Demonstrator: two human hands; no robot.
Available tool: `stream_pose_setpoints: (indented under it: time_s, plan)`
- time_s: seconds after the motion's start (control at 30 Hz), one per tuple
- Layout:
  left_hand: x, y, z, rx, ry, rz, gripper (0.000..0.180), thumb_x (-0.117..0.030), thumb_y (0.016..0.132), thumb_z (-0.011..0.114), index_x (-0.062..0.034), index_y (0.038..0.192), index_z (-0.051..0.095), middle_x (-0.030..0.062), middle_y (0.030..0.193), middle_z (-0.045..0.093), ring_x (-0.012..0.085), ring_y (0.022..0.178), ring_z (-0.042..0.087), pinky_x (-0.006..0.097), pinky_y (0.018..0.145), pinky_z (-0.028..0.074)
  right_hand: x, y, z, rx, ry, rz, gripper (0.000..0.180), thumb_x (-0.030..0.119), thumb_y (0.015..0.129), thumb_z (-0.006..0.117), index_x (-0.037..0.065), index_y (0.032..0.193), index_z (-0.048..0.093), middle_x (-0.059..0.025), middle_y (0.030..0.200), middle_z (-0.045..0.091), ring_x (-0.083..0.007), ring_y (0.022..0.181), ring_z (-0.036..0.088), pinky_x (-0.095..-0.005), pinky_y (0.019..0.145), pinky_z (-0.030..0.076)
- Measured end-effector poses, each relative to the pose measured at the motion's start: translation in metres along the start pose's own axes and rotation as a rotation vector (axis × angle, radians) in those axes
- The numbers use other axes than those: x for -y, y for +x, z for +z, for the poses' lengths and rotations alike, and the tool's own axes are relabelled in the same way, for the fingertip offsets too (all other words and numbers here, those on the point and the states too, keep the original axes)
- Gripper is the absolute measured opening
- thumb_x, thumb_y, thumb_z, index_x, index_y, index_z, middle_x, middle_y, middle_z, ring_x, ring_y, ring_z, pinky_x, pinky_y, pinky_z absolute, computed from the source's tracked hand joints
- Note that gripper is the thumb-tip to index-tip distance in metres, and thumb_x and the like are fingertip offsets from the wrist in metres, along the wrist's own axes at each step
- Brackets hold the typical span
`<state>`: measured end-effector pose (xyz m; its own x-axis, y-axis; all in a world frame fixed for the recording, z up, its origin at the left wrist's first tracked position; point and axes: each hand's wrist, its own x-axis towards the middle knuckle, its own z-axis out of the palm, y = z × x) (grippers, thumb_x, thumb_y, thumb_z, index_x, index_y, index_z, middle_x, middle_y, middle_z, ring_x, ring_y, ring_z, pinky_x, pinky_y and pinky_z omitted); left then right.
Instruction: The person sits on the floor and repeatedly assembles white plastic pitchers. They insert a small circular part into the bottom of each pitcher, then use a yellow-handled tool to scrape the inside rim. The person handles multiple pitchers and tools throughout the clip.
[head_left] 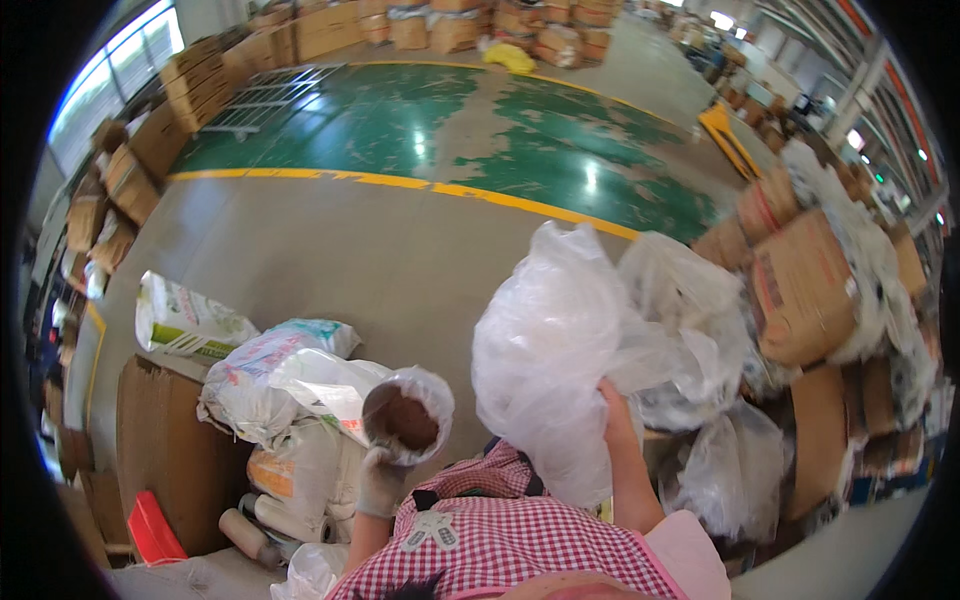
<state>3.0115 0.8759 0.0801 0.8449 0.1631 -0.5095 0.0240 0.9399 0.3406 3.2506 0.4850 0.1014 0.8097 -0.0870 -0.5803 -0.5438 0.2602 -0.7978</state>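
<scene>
My left hand, in a pale glove, grips the near side of a round open container. The container has a whitish rim, and something brown shows inside it. My bare right hand is closed on a large bundle of clear plastic film, which hangs bunched in front of me on the right. Part of the film lies past my fingers and merges with more clear plastic beside it. Its lower end reaches my red checked apron.
To the left lie stuffed white sacks, pale rolls, a cardboard box and a red object. Cartons and plastic are piled on the right. Beyond are a yellow floor line, a metal rack and a yellow pallet jack.
</scene>
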Motion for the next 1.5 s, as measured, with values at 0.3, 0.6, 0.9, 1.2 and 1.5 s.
stream_pose_setpoints:
  time_s: [0.3, 0.6, 0.9, 1.2, 1.5]
  plan:
    - [-0.132, 0.275, 0.018, -0.049, 0.266, 0.201, 0.055, -0.015, 0.086, 0.055, -0.0057, 0.140, 0.052, 0.0129, 0.142, 0.056, 0.0325, 0.135, 0.052, 0.056, 0.112, 0.046, 0.070, 0.241, 0.245, 0.031, -0.230, -0.019, 0.055, 0.045, 0.091, 0.070, 0.011, 0.135, 0.065, -0.0007, 0.129, 0.063, -0.0175, 0.115, 0.058, -0.0366, 0.093, 0.046]
    - [-0.238, 0.422, 0.082, -0.260, -0.171, 0.401, 0.058, -0.017, 0.084, 0.060, -0.0082, 0.141, 0.053, 0.0134, 0.139, 0.057, 0.0319, 0.131, 0.055, 0.054, 0.112, 0.044, 0.111, 0.499, 0.508, 0.565, -0.838, -0.859, 0.036, 0.008, 0.094, 0.058, -0.002, 0.129, 0.063, -0.0137, 0.128, 0.064, -0.0262, 0.120, 0.059, -0.0396, 0.108, 0.044]
    - [-0.502, 0.632, 0.003, -0.116, -0.532, 0.667, 0.040, -0.006, 0.086, 0.053, -0.0060, 0.126, 0.053, 0.0081, 0.115, 0.061, 0.0273, 0.108, 0.062, 0.050, 0.099, 0.053, 0.053, 0.656, 0.897, 0.644, -0.497, -0.095, 0.050, 0.039, 0.095, 0.060, 0.006, 0.133, 0.061, -0.0100, 0.133, 0.063, -0.0295, 0.125, 0.059, -0.0433, 0.106, 0.048]
    - [-0.766, 0.708, -0.074, -0.306, -0.472, 0.797, 0.032, -0.013, 0.090, 0.052, -0.0078, 0.120, 0.063, 0.0058, 0.113, 0.068, 0.0237, 0.104, 0.066, 0.045, 0.097, 0.054, 0.047, 0.640, 1.231, 0.842, -0.431, 0.234, 0.057, 0.043, 0.095, 0.062, 0.006, 0.138, 0.059, -0.0098, 0.135, 0.063, -0.0297, 0.125, 0.059, -0.0455, 0.107, 0.047]
    - [-1.031, 0.737, -0.188, -0.489, -0.501, 0.828, 0.043, -0.011, 0.087, 0.051, -0.0064, 0.129, 0.060, 0.0087, 0.126, 0.067, 0.0274, 0.115, 0.066, 0.048, 0.109, 0.049, -0.137, 0.685, 1.599, 0.710, -0.498, 0.170, 0.052, 0.034, 0.092, 0.065, 0.002, 0.133, 0.062, -0.0115, 0.131, 0.065, -0.0287, 0.119, 0.063, -0.0420, 0.105, 0.048]
